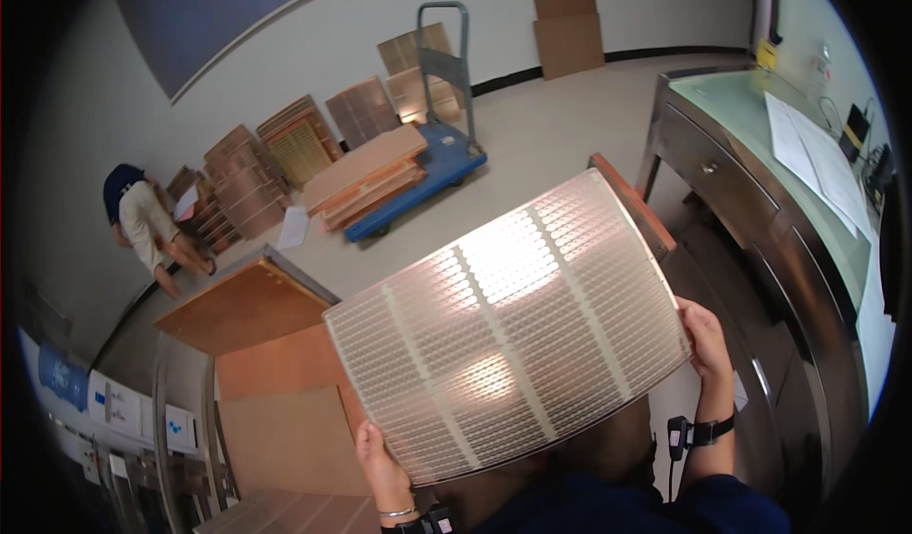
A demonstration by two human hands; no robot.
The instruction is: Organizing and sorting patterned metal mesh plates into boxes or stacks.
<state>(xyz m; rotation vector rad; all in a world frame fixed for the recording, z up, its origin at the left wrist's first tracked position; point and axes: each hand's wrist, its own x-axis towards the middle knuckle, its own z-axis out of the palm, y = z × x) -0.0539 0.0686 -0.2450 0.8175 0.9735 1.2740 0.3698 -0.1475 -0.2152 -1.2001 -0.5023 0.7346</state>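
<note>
Patterned panel (546, 344), shiny, copper-toned, was up in front of the person's body, held between both hands. Long axis ran left to right, right end raised in view and farther out; pale strips crossed it the short way. Left hand (382, 463) grasped the left short edge close to the near corner; right hand (705, 339) grasped the right short edge, also by its near corner. Both touched the panel, so neither was nearer; most of it lay between them and beyond, away from the body. Fingers under the sheet hidden, so couldn't tell how far they reached or how hard they pressed.

Left of the panel: a tilted brown board (247, 306) and a tan sheet (285, 439) by a metal frame. Past the panel's far right corner, a reddish-brown board (636, 209), partly covered. Desk (717, 149) with a glass-like top stood at right. Farther off, blue trolley (418, 192) carried a stack of sheets (366, 173); more panels (245, 178) leaned on the wall, with a co-worker (141, 211) bent over at far left.
</note>
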